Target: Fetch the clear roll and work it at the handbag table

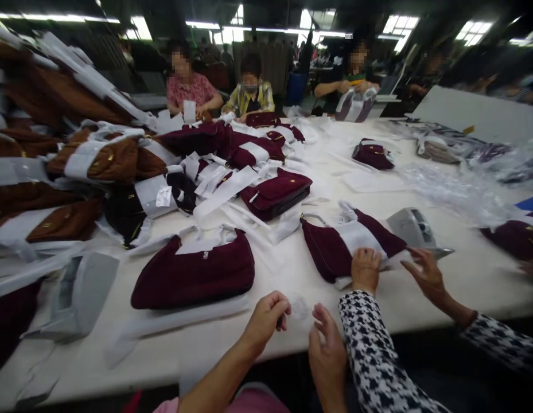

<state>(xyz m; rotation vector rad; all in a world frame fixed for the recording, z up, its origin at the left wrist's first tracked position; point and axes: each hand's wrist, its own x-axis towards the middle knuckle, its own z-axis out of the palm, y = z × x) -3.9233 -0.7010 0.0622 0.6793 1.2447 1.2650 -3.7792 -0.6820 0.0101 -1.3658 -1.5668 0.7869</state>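
My left hand (268,318) is closed in a pinch over the table's near edge; what its fingers hold, if anything, is hidden. A small clear, crumpled-looking patch of plastic (299,308) shows between my hands, and I cannot tell whether either touches it. My right hand (329,347) is raised with fingers loosely bent and apart, apparently holding nothing. Nearest on the left lies a maroon shoulder bag (197,272) with white wrapping on its handle. Under it, a long white paper strip (193,315) sticks out along the near side.
Beside me, a co-worker's hands (366,269) in houndstooth sleeves work on a maroon bag with a white paper band (358,238). Grey tape dispensers (83,292) stand left and right. Brown bags (107,155) pile up at left. Several people sit across the white table (326,155).
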